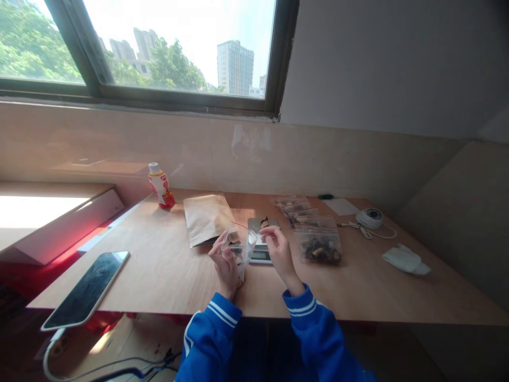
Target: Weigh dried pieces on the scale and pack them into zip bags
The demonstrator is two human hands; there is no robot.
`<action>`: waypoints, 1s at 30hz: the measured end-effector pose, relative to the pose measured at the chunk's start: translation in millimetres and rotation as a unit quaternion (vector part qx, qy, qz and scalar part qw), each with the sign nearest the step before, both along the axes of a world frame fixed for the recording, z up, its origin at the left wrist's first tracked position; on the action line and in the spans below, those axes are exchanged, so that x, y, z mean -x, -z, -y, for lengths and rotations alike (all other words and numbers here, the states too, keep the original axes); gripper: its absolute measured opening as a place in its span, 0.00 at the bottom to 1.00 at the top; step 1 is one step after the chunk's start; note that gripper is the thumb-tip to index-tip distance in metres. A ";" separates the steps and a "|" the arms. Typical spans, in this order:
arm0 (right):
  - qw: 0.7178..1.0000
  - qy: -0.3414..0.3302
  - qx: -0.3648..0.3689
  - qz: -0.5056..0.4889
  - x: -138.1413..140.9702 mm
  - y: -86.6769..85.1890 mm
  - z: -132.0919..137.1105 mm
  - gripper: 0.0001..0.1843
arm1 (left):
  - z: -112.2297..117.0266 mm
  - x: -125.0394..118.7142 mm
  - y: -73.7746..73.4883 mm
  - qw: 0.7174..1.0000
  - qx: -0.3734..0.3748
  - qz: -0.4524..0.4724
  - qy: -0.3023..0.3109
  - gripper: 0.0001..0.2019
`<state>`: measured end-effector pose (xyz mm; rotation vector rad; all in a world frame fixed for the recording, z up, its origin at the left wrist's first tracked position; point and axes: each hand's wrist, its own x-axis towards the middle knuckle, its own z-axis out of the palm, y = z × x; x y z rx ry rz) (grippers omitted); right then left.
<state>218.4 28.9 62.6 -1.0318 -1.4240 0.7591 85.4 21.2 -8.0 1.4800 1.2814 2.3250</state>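
My left hand (223, 261) grips a small clear zip bag (239, 245) with dark pieces inside, held upright over the wooden table (167, 270). My right hand (277, 249) is beside it, fingers pinched at the bag's open top edge. Just behind the hands stands a small digital scale (260, 240) with a few dark pieces on its pan. A filled clear bag of dark dried pieces (319, 246) lies right of the scale. Both sleeves are blue with white stripes.
A brown paper pouch (205, 217) lies left of the scale, a red-and-white bottle (160, 185) behind it. Several filled small bags (296, 206) lie at the back. A phone (88, 288) lies at the left edge; a white round device (369, 217) and white cloth (404, 260) lie right.
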 end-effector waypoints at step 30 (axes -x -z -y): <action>0.985 0.083 -0.080 0.125 -9.1 -6.1 -15.5 0.16 | 0.4 -1.9 -2.6 0.999 -0.041 0.023 -0.001 0.09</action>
